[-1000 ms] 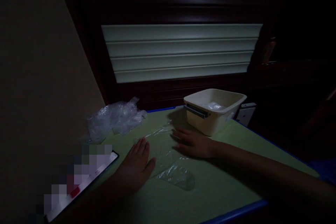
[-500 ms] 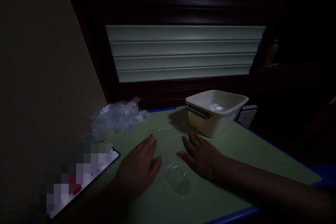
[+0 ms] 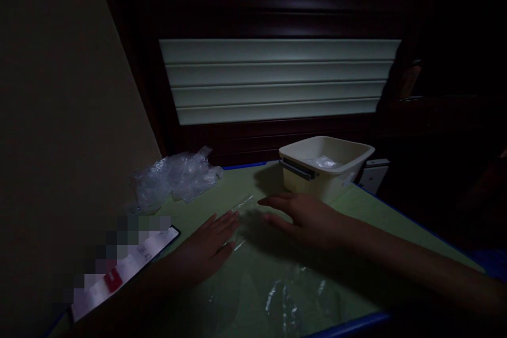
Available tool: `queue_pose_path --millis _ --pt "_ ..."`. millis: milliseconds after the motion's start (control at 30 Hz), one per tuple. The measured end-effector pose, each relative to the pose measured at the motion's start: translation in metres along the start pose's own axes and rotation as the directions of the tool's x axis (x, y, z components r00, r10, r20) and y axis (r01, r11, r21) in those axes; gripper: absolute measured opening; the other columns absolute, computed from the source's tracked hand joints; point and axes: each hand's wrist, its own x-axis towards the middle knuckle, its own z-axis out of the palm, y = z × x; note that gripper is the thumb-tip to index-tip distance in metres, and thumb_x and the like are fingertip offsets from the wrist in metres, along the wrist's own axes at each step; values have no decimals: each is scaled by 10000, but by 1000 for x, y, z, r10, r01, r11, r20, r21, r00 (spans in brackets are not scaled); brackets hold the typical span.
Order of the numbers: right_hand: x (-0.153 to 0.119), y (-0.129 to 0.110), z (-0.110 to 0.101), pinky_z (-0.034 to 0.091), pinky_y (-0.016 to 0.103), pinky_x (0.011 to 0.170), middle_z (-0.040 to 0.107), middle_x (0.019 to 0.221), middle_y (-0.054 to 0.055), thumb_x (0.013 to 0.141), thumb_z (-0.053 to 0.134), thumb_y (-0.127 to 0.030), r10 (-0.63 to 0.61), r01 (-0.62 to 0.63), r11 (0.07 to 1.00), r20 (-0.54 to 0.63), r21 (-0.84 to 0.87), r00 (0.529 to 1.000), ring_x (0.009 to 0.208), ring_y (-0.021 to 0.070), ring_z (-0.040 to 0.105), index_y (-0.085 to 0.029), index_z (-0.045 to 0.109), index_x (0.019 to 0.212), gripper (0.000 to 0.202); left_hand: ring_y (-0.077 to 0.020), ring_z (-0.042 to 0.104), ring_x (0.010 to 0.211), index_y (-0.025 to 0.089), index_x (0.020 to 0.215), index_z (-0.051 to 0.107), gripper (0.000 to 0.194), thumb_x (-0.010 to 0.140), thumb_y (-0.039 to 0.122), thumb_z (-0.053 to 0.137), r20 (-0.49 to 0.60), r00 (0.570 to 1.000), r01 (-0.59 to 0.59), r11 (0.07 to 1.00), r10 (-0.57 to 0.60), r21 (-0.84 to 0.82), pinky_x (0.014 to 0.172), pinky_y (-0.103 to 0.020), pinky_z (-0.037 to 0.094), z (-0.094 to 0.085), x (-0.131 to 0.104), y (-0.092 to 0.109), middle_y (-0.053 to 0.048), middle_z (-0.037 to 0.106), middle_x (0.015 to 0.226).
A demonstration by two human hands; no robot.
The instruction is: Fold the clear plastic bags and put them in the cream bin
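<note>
A clear plastic bag [image 3: 277,285] lies spread flat on the green table mat [image 3: 380,232], reaching toward the near edge. My left hand [image 3: 208,245] rests flat with fingers apart on the bag's left side. My right hand [image 3: 304,216] hovers low over the bag's far end, fingers stretched out to the left, just in front of a cream plastic tub [image 3: 327,166]. Neither hand grips anything.
A crumpled heap of clear plastic bags [image 3: 176,177] lies at the back left. A phone-like flat object [image 3: 127,269] sits at the left by my left forearm. The tub holds some plastic. A blue edge [image 3: 348,325] borders the mat; the room is dark.
The plastic bag has been spread out toward me and now lies larger and flatter. My right hand lifted and moved left; my left hand slid slightly back.
</note>
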Motion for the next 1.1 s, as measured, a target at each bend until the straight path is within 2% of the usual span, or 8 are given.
queue_pose_path --millis 133,267,367,467,633,767,1000,1100 --pt "14 21 37 304 371 1016 372 1381 148 892 369 -416 -183 177 978 47 107 982 1270 235 329 -102 377 1331 540 -183 157 1331 203 1364 276 448 934 331 278 48 999 -21 1000 20 7 1071 -443 181 -2 -3 -6 -45 199 1443" --pt "11 30 60 225 377 1055 276 1422 169 891 350 -464 -162 156 986 120 60 979 1304 237 251 -93 350 1348 588 -217 203 1322 196 1348 319 475 903 360 354 -21 1000 12 998 -11 59 1066 -481 177 0 -1 -8 -61 265 1426" --pt "7 33 63 177 436 1063 231 1433 171 896 309 -495 -111 108 994 148 27 983 1319 255 201 -103 305 1369 614 -250 273 1296 127 1279 432 479 843 326 429 -172 982 99 988 -79 115 1072 -495 154 1 2 -8 -111 374 1373" --pt "5 34 62 168 476 1056 231 1432 174 899 288 -507 -77 77 997 124 8 989 1318 269 198 -114 287 1377 619 -224 270 1299 92 1253 458 441 846 250 396 -256 965 77 996 -64 42 1074 -414 217 1 3 -3 -122 340 1392" --pt "4 28 60 203 463 1052 237 1436 174 896 372 -427 -73 73 997 -54 -2 996 1321 270 191 -103 302 1369 577 -215 260 1303 95 1337 335 495 893 310 374 -35 999 -31 992 27 -122 1052 -368 275 -4 0 8 -118 257 1428" --pt "2 21 59 279 376 1038 211 1447 167 908 346 -416 -144 142 985 15 97 990 1312 229 233 -93 243 1389 589 -220 221 1316 85 1362 280 508 911 312 339 68 997 -14 992 23 -129 1066 -394 226 -7 -2 10 -127 237 1433" --pt "3 28 59 216 410 1062 274 1414 196 905 320 -462 -112 111 994 138 14 984 1306 262 240 -52 307 1361 613 -239 212 1316 29 1345 291 512 922 318 295 -30 999 39 995 -42 -87 1054 -417 251 2 1 4 -173 214 1429" --pt "3 34 56 207 419 1062 248 1423 195 906 301 -475 -93 94 996 169 1 981 1315 266 208 -53 288 1368 626 -205 231 1312 49 1334 324 474 925 286 282 -66 998 -14 996 9 -83 1059 -370 256 2 1 4 -152 244 1426"
